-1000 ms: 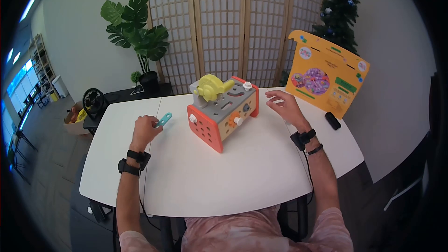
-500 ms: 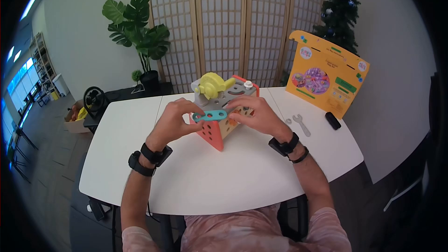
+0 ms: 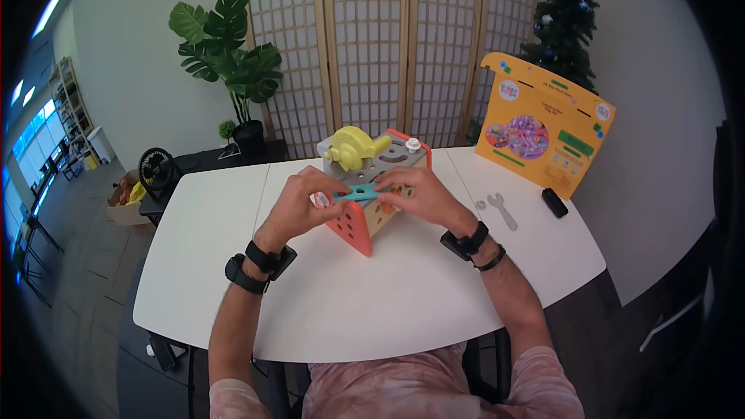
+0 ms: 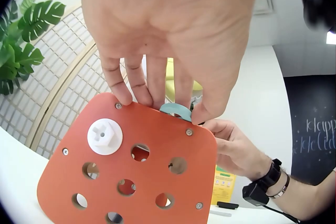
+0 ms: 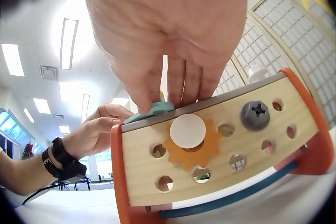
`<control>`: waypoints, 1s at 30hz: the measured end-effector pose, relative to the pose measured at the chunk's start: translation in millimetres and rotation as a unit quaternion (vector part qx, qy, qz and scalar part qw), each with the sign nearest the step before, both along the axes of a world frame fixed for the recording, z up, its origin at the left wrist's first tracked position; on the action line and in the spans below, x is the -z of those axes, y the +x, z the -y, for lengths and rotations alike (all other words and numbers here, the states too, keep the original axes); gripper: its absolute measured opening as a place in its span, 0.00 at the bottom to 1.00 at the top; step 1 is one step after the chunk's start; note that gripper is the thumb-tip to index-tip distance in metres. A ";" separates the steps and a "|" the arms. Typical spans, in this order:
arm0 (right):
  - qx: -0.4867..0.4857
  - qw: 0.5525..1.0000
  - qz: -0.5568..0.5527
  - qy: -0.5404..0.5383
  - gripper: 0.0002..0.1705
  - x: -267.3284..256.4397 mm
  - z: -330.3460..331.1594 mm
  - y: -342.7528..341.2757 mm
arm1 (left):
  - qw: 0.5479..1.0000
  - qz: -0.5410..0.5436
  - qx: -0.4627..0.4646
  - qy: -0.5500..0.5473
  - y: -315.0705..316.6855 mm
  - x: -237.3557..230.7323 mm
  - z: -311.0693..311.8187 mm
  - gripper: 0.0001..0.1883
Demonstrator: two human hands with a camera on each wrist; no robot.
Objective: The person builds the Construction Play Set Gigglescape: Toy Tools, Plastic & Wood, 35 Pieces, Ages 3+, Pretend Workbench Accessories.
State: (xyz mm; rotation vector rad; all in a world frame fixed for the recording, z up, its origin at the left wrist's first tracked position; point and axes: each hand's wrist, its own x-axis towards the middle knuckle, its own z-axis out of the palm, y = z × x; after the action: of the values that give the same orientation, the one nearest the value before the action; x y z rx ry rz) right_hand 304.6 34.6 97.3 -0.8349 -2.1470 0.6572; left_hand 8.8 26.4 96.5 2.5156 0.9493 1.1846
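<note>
A flat teal strip with holes (image 3: 360,192) lies along the near top edge of a toy workbench (image 3: 353,226) with red ends and a grey top. My left hand (image 3: 301,200) pinches the strip's left end between thumb and fingers. At the other end, the thumb and fingers of my right hand (image 3: 419,195) pinch it. In the left wrist view, a white bolt head (image 4: 105,136) sits on the red side panel below my fingers. The right wrist view shows an orange gear (image 5: 191,149) and a grey bolt (image 5: 255,115) on the wooden side.
A yellow toy saw piece (image 3: 351,147) stands on the bench top, with a white bolt (image 3: 413,144) behind. To the right lie a grey wrench (image 3: 503,211), a small nut (image 3: 481,205) and a black case (image 3: 554,202). A yellow box (image 3: 543,124) stands at the back right.
My left hand has brought the teal strip rightward to the bench, and my right hand has come left to its other end. The strip has tipped flatter onto the top; the wrench now shows.
</note>
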 end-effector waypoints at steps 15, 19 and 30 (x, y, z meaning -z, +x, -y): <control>0.001 1.000 0.009 0.019 0.13 -1.7 1.0 -0.9 | 1.000 0.005 0.007 -0.027 -1.7 -1.2 0.2 0.13; -0.010 0.999 -0.004 0.039 0.13 4.2 -3.5 0.4 | 0.999 0.003 0.004 -0.048 -1.8 -1.4 1.2 0.14; 0.005 1.000 -0.008 0.023 0.18 2.2 -4.0 3.3 | 1.000 -0.002 0.001 -0.027 -2.6 -2.6 2.9 0.17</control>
State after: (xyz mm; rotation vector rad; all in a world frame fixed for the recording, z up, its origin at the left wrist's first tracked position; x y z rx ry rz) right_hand 307.9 38.6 95.1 -0.8127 -2.1344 0.6049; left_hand 6.2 23.5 99.1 2.4775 0.9651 1.1388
